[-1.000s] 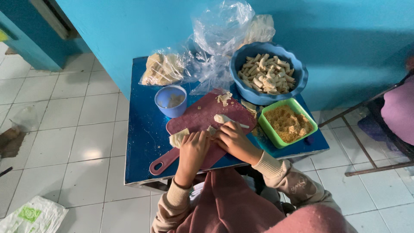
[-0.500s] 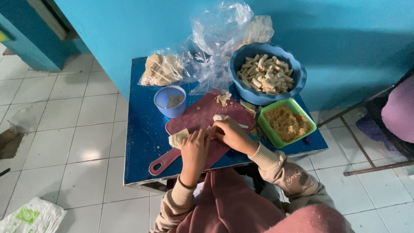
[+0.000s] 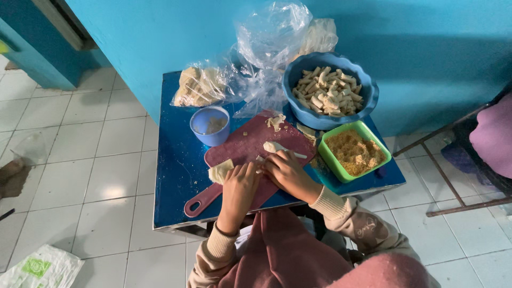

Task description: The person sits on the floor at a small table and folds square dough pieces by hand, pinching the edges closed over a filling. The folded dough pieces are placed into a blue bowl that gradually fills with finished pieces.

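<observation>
On the maroon cutting board (image 3: 250, 149), near its front edge, the left hand (image 3: 240, 184) and right hand (image 3: 285, 172) press fingers closed on a pale dough wrapper (image 3: 260, 158), seemingly soft, light, tearable, best pinched gently along edges.

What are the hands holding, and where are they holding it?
Both the left hand and the right hand press down on a pale wrapper on the maroon cutting board; the fingers hide exactly where they grip.

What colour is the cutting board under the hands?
Dark red, maroon-like, handle included: the cutting board lies on the blue table. The head view, the only one, shows it.
</observation>
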